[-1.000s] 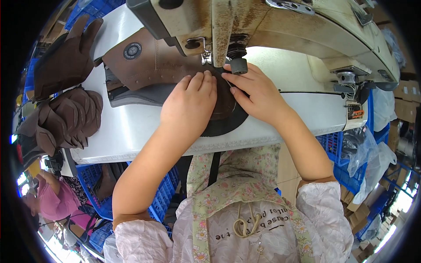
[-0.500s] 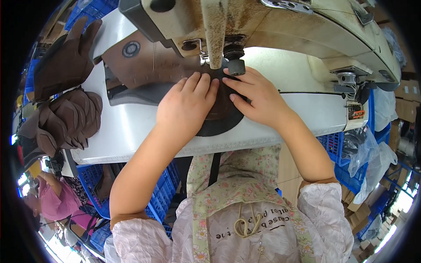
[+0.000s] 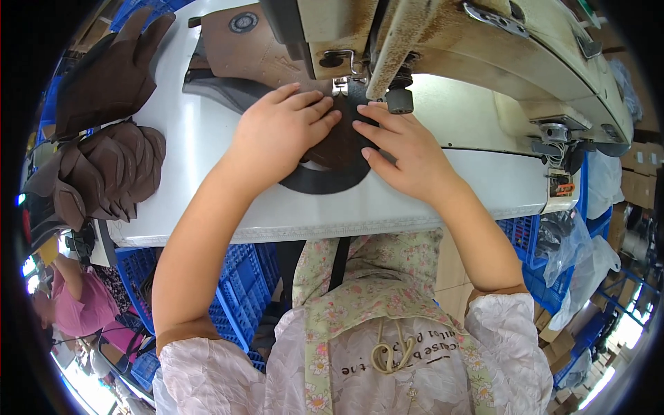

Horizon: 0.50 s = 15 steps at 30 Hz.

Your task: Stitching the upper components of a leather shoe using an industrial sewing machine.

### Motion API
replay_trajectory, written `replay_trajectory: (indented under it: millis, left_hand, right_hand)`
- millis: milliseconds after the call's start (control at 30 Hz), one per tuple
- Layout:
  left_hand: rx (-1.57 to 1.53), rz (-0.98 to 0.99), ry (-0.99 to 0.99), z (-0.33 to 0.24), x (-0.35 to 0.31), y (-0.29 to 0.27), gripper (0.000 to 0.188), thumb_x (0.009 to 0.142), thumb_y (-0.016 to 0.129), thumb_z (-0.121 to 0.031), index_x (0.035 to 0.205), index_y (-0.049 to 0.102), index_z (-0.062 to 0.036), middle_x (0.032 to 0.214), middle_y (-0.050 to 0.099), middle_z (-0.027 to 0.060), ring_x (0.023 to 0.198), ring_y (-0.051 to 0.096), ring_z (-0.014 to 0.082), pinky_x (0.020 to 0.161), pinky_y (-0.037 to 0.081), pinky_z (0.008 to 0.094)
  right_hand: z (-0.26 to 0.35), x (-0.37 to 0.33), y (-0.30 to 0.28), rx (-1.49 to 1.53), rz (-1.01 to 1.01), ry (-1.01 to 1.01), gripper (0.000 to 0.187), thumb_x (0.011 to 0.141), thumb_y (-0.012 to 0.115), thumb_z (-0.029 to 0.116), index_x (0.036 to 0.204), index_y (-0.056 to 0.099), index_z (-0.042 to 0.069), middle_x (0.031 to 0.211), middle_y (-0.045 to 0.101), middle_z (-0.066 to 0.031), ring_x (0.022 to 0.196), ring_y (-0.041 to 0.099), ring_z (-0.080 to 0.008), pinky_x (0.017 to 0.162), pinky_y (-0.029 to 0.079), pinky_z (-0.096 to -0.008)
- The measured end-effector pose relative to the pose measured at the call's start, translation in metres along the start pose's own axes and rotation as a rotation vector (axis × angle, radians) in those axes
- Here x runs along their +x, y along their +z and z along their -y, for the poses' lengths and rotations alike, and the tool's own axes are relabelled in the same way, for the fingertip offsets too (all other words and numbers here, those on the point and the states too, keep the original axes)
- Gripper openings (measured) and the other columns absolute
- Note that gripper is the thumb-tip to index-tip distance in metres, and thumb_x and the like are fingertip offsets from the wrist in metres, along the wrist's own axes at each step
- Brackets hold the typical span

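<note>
A brown leather boot upper [image 3: 252, 55] with a round emblem and a dark lining lies under the sewing machine's presser foot [image 3: 340, 86]. Its curved black edge [image 3: 328, 183] bends toward me on the table. My left hand [image 3: 273, 135] rests flat on the brown leather, left of the foot, fingers stretched out. To the right of the foot, my right hand [image 3: 404, 152] has its fingers spread, their tips on the black edge or right beside it. The needle's tip cannot be made out.
The sewing machine [image 3: 456, 55] arches over the white table [image 3: 187, 207]. A stack of brown leather pieces [image 3: 114, 173] sits at the left, larger brown pieces [image 3: 107, 86] behind it. Blue crates [image 3: 242, 290] stand below. A person in pink [image 3: 86, 301] is at the far left.
The upper has turned under the foot, its emblem end swinging away from me and to the right. My left hand has turned with it, its forearm shifting left. My right hand has hardly moved.
</note>
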<state>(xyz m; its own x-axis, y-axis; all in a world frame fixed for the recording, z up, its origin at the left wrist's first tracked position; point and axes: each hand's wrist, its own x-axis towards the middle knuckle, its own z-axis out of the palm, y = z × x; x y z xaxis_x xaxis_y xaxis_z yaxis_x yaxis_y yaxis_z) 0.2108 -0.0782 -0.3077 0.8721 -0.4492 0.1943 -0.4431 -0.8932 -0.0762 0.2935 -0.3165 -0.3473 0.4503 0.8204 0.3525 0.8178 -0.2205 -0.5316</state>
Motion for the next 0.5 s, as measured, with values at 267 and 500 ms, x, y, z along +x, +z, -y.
replay_trajectory:
  millis: [267, 500]
  left_hand:
    - [-0.058, -0.062, 0.119, 0.032, 0.002, -0.001, 0.052, 0.073, 0.062, -0.004, 0.123, 0.07, -0.0143, 0.118, 0.071, 0.0013, 0.112, 0.064, 0.022, 0.093, 0.047, 0.0359]
    - [0.054, 0.026, 0.1, 0.022, 0.006, -0.014, 0.041, 0.084, 0.059, -0.012, 0.124, 0.069, -0.0156, 0.126, 0.066, 0.0012, 0.121, 0.059, 0.0198, 0.111, 0.042, 0.0365]
  right_hand:
    - [0.007, 0.008, 0.007, 0.006, -0.02, -0.016, 0.036, 0.083, 0.07, 0.015, 0.116, 0.07, 0.002, 0.124, 0.063, -0.0155, 0.121, 0.056, -0.036, 0.102, 0.047, -0.0458]
    - [0.016, 0.002, 0.008, -0.061, -0.025, -0.014, 0.033, 0.08, 0.071, 0.013, 0.113, 0.071, 0.006, 0.122, 0.062, -0.0124, 0.119, 0.056, -0.0338, 0.098, 0.047, -0.047]
